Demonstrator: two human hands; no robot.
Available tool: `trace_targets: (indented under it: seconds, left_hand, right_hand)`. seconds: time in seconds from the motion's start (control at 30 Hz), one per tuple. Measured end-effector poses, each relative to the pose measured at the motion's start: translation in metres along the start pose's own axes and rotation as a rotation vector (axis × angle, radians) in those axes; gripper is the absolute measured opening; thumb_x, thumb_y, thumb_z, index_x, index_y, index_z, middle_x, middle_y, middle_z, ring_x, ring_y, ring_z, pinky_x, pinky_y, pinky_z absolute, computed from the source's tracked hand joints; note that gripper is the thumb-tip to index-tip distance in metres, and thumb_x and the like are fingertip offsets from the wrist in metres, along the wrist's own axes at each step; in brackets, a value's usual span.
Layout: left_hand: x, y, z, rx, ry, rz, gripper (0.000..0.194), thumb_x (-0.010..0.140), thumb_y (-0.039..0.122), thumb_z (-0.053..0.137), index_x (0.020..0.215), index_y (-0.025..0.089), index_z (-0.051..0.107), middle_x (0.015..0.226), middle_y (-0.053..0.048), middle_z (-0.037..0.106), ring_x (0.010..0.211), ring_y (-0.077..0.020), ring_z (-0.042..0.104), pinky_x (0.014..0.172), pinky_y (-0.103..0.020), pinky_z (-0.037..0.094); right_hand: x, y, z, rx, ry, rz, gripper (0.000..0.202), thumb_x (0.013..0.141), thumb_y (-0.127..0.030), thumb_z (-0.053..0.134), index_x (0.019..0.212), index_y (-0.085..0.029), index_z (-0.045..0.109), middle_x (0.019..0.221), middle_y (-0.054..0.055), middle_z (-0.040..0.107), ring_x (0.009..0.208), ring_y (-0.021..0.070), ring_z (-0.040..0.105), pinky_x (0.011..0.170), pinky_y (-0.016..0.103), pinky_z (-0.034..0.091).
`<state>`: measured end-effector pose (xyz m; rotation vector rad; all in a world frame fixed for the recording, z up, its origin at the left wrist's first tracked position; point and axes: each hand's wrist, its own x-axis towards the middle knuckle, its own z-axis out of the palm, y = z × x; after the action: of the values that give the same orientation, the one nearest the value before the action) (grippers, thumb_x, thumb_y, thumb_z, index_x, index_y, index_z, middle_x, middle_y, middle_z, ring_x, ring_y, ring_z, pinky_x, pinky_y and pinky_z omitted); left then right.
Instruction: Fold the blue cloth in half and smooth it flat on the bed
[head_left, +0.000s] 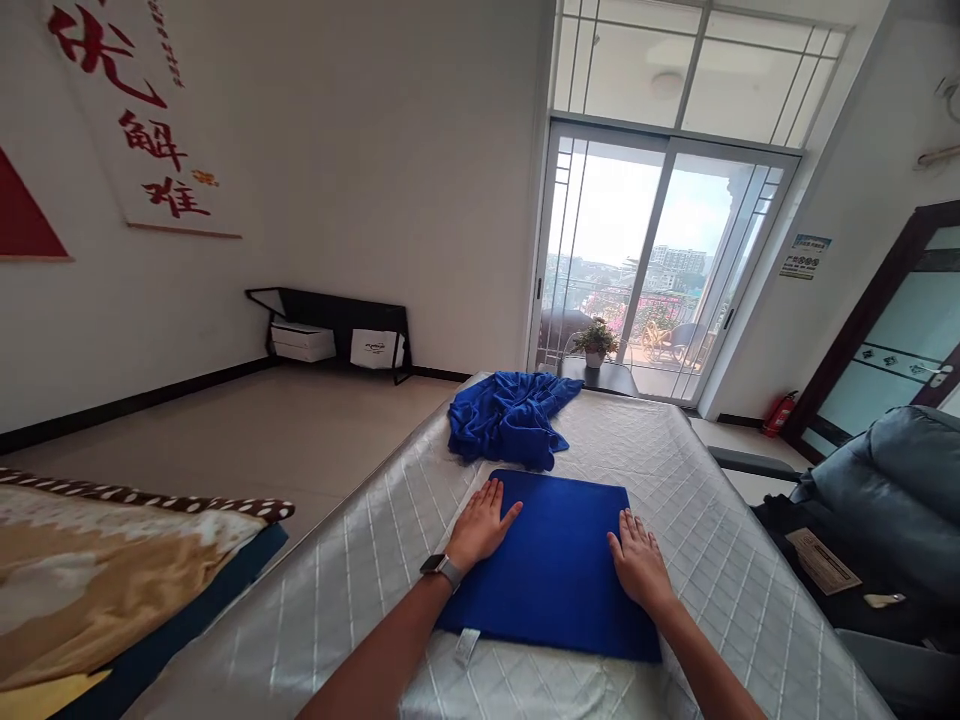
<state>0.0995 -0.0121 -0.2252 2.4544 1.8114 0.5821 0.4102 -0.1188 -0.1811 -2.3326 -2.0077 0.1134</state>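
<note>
A folded blue cloth (559, 570) lies flat as a rough rectangle on the quilted silver-grey table cover (720, 560). At its left edge rests my left hand (484, 522), palm down with the fingers stretched out; a watch is on that wrist. Along the opposite edge my right hand (639, 560) lies flat too, fingers extended. A small white label (466, 646) sticks out at the cloth's near left corner. Beyond it, a second blue cloth (510, 415) sits crumpled in a heap.
On the left is a brown patterned blanket (112, 590). A dark padded chair (892, 500) stands at the right, with a brown card (823, 560) on it. Past the table's far end are a potted plant (595, 343) and glass sliding doors (600, 250).
</note>
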Motion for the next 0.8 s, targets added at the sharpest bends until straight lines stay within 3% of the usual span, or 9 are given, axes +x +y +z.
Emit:
trace_targets:
  seconds: [0.27,0.43,0.57,0.7,0.8]
  left_hand:
    - [-0.001,0.005,-0.007,0.039,-0.037,-0.013,0.088,0.097,0.069,0.015,0.151,0.002,0.034,0.158,-0.02,0.028,0.148,-0.0283,0.024,0.121,-0.044,0.021]
    - [-0.005,0.023,-0.017,0.107,0.05,-0.011,0.089,0.097,0.069,0.016,0.148,0.001,0.039,0.155,-0.021,0.035,0.147,-0.0304,0.027,0.121,-0.045,0.023]
    - [-0.014,0.077,-0.017,0.031,-0.006,0.193,0.083,0.099,0.066,0.015,0.149,0.005,0.04,0.155,-0.018,0.038,0.146,-0.0272,0.03,0.119,-0.043,0.027]
    - [-0.021,0.155,-0.001,-0.089,-0.089,0.447,0.074,0.101,0.06,0.016,0.152,0.01,0.036,0.156,-0.015,0.037,0.147,-0.0246,0.028,0.119,-0.042,0.028]
    - [-0.02,0.198,0.012,-0.158,-0.097,0.539,0.068,0.103,0.055,0.015,0.154,0.013,0.032,0.157,-0.014,0.035,0.148,-0.0239,0.025,0.12,-0.044,0.025]
  right_hand:
    - [-0.013,0.004,0.012,0.018,0.022,-0.011,0.067,0.099,-0.045,0.018,0.157,-0.012,0.018,0.164,0.004,0.014,0.152,0.0204,0.008,0.122,0.041,0.006]
    - [-0.013,0.006,0.011,0.04,0.022,0.006,0.068,0.099,-0.046,0.018,0.157,-0.011,0.017,0.163,0.004,0.014,0.151,0.0203,0.009,0.122,0.04,0.006]
    - [-0.011,0.007,0.011,0.044,0.024,-0.001,0.068,0.099,-0.046,0.018,0.157,-0.011,0.017,0.163,0.004,0.014,0.151,0.0213,0.011,0.122,0.041,0.005]
    - [-0.012,0.009,0.011,0.027,0.02,-0.015,0.066,0.099,-0.042,0.02,0.157,-0.011,0.019,0.163,0.006,0.013,0.151,0.0222,0.01,0.122,0.043,0.006]
    - [-0.014,0.012,0.01,0.003,0.005,-0.046,0.062,0.097,-0.032,0.023,0.157,-0.014,0.021,0.164,0.005,0.012,0.152,0.0224,0.007,0.122,0.043,0.005]
